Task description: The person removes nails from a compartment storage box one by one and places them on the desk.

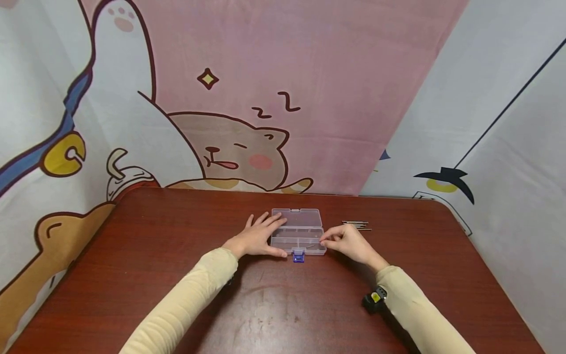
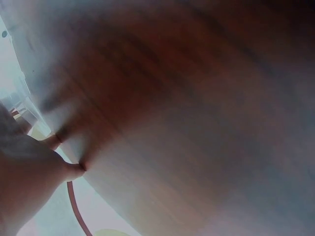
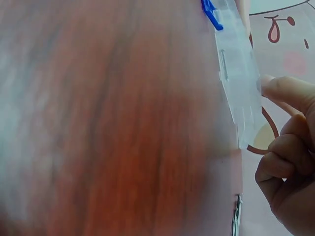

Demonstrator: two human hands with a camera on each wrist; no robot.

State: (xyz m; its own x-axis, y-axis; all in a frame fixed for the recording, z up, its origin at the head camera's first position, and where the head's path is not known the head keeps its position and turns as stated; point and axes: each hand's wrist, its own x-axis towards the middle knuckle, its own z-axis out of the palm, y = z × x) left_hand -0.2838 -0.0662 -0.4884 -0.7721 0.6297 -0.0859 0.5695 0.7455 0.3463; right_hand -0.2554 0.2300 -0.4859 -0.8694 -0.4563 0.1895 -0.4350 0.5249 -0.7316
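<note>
A small clear plastic box (image 1: 289,241) with divided compartments lies open on the table, its lid (image 1: 300,217) folded back and a blue latch (image 1: 298,257) at the front. My left hand (image 1: 256,238) spreads along its left side, fingers over the lid's corner and thumb near the front corner. A thin metal rod (image 1: 313,246) lies in the right front compartment. My right hand (image 1: 351,243) has thumb and index fingertips at the box's right end, close to this rod; whether they pinch it I cannot tell. In the right wrist view, its other fingers (image 3: 290,150) are curled.
Several thin metal rods (image 1: 357,225) lie on the brown wooden table (image 1: 265,305), behind and right of the box. A cartoon-printed cloth (image 1: 336,98) hangs behind the table. A black wrist camera (image 1: 375,299) sits below the right sleeve.
</note>
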